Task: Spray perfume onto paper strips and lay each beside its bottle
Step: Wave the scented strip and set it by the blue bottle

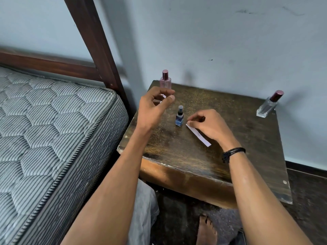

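Head view shows the job partway through, judging by how things lie on the wooden table (177,156). A paper strip (200,136) lies flat just to the right of the small blue bottle (179,117), which stands upright near the middle. The right hand (211,127) has its thumb and forefinger closed on the strip's far end, so this strip looks placed, or very nearly so, though not yet let go. The left hand (155,106) hovers above the table just in front of the pink bottle (165,80) at the far left. Its fingers are curled with thumb and forefinger close together. A white scrap (163,96) shows in the gap between them. It may be a second strip lying by that bottle, or something pinched in the hand; I cannot tell which, nor whether the hand grips anything. The clear bottle (268,106) with a dark red cap stands at the far right, well apart, with no strip visible near it, so that one seems left to do.
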`<state>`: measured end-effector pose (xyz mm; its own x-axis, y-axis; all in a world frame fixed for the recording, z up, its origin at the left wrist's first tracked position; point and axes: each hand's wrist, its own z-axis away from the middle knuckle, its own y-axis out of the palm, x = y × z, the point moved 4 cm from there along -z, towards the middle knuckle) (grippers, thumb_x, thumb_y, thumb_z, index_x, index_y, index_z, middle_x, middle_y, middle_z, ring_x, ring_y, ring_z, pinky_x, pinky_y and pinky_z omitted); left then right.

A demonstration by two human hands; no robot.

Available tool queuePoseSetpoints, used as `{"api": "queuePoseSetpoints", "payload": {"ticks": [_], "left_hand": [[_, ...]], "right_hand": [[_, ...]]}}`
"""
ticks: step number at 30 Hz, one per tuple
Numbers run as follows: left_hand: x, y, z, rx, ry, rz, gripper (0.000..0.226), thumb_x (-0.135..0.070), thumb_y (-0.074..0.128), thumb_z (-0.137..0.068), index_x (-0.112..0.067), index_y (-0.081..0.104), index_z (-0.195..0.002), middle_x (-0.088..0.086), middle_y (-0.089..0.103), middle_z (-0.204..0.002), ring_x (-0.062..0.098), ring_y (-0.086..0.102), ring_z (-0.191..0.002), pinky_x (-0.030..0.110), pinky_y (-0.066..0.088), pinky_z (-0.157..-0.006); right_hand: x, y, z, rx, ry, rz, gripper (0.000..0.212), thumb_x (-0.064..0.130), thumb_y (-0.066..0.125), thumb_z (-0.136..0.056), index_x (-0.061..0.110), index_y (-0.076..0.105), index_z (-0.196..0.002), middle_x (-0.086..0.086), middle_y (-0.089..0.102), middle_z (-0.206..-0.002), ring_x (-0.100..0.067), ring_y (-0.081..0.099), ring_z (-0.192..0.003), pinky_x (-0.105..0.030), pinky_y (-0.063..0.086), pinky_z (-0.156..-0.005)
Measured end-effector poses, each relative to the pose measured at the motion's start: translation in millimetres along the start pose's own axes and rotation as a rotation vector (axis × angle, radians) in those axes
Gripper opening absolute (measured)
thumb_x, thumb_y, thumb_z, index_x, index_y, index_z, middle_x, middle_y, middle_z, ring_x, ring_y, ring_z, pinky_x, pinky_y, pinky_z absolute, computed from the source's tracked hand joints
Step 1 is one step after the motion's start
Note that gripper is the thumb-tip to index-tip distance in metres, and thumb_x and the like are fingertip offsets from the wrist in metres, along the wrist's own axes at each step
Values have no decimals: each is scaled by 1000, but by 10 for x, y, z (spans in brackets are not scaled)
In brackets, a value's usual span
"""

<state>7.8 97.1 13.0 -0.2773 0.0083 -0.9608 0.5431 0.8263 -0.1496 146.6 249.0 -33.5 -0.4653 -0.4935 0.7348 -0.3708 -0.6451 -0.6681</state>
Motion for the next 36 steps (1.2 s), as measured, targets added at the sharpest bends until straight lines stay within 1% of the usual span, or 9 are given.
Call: {"api": "queuePoseSetpoints", "payload": {"ticks": [6,10,13,17,21,25,28,32,36], "left_hand": [[26,-4,-11,-12,-24,16,11,-15,74,-87,-11,76,-97,14,74,-94,16,60,-74,31,49,-71],[-7,-5,3,-30,-11,27,8,-11,73,-87,-9,76,-94,8,74,-88,10,57,-70,26,47,-67],[-94,7,54,-109,21,102,7,-7,71,-89,-7,76,-95,4,71,-81,6,52,-64,21,43,-61],[-273,177,246,-213,62,216,10,-2,66,-90,-7,74,-92,15,65,-74,15,49,-61,31,42,-57],[-418,578,492,-22,85,84,12,-5,66,-89,-14,74,-88,-5,66,-68,7,50,-54,27,41,-51],[-368,943,638,176,59,-261,11,-14,65,-91,-18,75,-92,-10,71,-86,2,61,-71,21,51,-68],[-259,1039,656,199,-59,-362,14,-22,69,-91,-21,73,-104,-10,71,-100,4,64,-81,21,52,-81],[-56,1085,640,254,-368,-84,27,-28,74,-90,-19,70,-116,-7,72,-101,13,74,-76,41,61,-86],[36,1164,636,273,-519,160,27,-15,73,-92,-10,68,-118,2,71,-99,15,70,-82,35,61,-87]], "right_hand": [[20,14,4,-19,17,4,3,26,78,-90,25,76,-89,8,72,-88,-7,65,-84,-25,45,-66],[19,-63,41,-68,38,-139,3,22,78,-91,21,76,-89,5,71,-91,-10,62,-84,-25,47,-69],[6,-193,58,-161,72,-272,4,23,80,-90,24,77,-87,5,73,-91,-13,65,-87,-35,55,-78],[-7,-446,106,-290,81,-374,4,22,80,-89,25,77,-89,6,76,-92,-16,71,-93,-35,59,-83],[-22,-680,171,-423,29,-443,8,17,79,-89,25,77,-87,4,78,-90,-17,73,-91,-40,61,-89],[-53,-878,237,-560,-36,-454,14,12,77,-89,26,76,-86,4,77,-90,-14,72,-90,-36,60,-91],[-88,-994,276,-633,-58,-474,12,14,77,-89,26,75,-88,3,77,-90,-11,70,-83,-31,59,-85],[-113,-1059,303,-693,-68,-512,6,12,77,-89,15,76,-94,0,76,-88,-9,67,-76,-19,54,-78],[-110,-1036,299,-698,-66,-527,6,11,77,-89,12,76,-95,0,74,-82,-8,65,-69,-11,48,-72]]}}
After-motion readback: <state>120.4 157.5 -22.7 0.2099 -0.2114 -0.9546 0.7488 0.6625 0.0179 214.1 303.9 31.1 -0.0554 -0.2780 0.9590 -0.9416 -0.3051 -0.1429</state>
